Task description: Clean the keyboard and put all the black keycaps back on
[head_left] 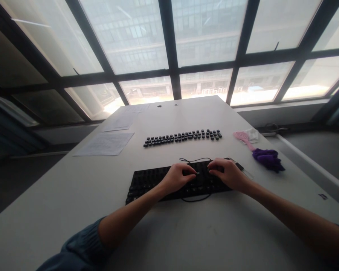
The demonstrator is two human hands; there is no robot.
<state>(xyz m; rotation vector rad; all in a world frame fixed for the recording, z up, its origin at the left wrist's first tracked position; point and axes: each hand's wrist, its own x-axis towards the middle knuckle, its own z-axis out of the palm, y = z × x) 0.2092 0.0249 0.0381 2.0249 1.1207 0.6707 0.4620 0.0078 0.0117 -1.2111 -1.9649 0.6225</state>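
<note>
A black keyboard (147,182) lies on the white table (73,195) in front of me. My left hand (177,177) rests on its middle with the fingers curled and pinched on a small dark piece, probably a keycap, at the fingertips. My right hand (228,174) is over the keyboard's right part, fingers bent and pressed together toward the same spot. A thin black cable (196,198) loops around the keyboard. Beyond it, several loose black keycaps (183,137) are laid out in rows.
Sheets of paper (106,143) lie at the left rear of the table. A pink brush (243,138), a white cloth (253,134) and a purple cloth (268,158) sit at the right. Large windows stand behind the table's far edge.
</note>
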